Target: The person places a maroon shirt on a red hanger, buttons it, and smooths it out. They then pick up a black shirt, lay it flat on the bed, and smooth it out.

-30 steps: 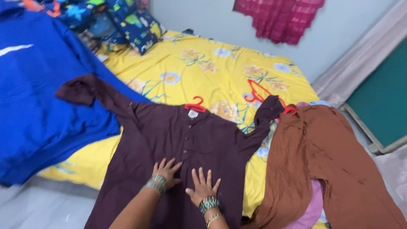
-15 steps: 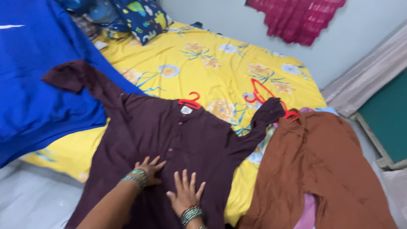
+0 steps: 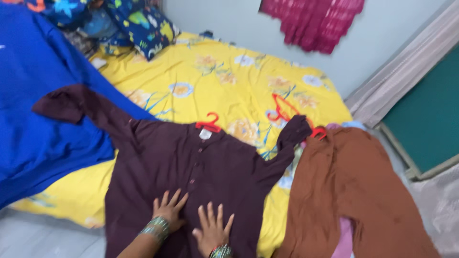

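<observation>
Pressing flat on the maroon shirt [image 3: 191, 177], my left hand [image 3: 168, 212] and right hand [image 3: 213, 231] lay open with fingers spread, gripping nothing. The shirt lay front up at the near edge of the bed [image 3: 229, 86], on its red hanger [image 3: 209, 124], sleeves spread wide. I judged it laid out but not yet folded. Brown trousers [image 3: 349, 191] lay just beside, a blue cloth [image 3: 33, 119] opposite.

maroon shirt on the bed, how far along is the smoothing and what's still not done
Done: the maroon shirt lies front-up on the yellow bedsheet, sleeves spread, its red hanger at the collar. In hand: the left hand and right hand press flat, fingers spread, on its lower front. Left: nothing is folded, and the brown garment lies untouched beside it.
</observation>
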